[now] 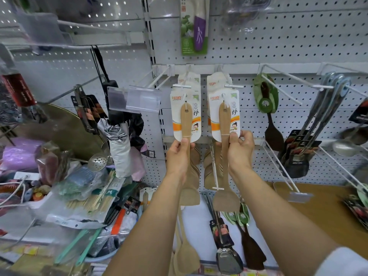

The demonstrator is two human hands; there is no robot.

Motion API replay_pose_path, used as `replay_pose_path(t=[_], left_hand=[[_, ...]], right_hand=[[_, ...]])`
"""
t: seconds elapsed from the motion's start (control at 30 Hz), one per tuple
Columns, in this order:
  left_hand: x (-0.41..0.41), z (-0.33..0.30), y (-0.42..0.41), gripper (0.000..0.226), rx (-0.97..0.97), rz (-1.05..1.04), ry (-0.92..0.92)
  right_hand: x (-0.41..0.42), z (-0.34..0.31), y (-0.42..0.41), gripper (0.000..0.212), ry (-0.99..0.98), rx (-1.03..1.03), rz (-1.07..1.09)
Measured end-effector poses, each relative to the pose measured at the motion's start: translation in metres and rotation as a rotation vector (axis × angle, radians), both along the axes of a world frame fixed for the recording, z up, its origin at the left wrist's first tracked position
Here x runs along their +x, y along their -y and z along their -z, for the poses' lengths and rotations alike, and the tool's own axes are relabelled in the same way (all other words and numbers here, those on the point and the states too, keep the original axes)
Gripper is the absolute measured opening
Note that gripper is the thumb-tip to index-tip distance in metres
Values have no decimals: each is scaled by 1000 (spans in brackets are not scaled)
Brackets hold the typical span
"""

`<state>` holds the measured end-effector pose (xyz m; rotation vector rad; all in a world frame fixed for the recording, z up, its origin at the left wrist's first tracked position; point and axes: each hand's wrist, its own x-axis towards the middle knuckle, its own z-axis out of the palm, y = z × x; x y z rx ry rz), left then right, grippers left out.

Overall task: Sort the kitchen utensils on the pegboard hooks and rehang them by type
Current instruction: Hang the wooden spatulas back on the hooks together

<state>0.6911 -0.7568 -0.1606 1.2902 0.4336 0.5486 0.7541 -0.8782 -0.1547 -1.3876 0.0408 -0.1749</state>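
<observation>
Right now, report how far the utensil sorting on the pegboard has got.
Done: wooden spatulas fill two neighbouring hooks, and steel ladles hang grouped at right. In hand: the left hand and right hand each grip the front wooden spatula on its hook, left spatula, right spatula. Left: loose utensils lying on the shelf below, and one dark spatula hanging alone.

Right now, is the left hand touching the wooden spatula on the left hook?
Touching. The head view shows the left hand gripping the wooden spatula, thumb pressed on its handle.
</observation>
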Motion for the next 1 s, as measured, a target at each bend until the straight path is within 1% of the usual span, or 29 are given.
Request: replay_pose_path(t=[0.33,0.4,0.47,0.53,0.6,0.7,0.8,0.9,1.0], left_hand=[[17,-1,-8,17,11,1,-19],[18,0,-9,18,12,4,-21],[18,2,-10,14,-3,-2,-21],[18,5,-10,9,-13,-41,-34],[16,7,-8,12,-34,-114,-35],[7,13,-10,17,-87,-228,-33],[-13,24,-16,10,-103,-269,-62],[-38,35,-25,13,-138,-288,-88],[-64,50,-35,6,-161,-281,-108]], right_hand=[[16,0,-1,18,13,-66,37],[16,2,-1,15,16,-87,53],[13,4,1,7,13,-99,69],[6,7,3,8,-1,-119,100],[-1,11,5,12,-19,-118,129],[-17,16,4,7,-42,-89,129],[-41,20,-5,15,9,-27,57],[-68,27,-22,20,86,-69,-58],[-94,39,-43,24,115,-76,-192]])
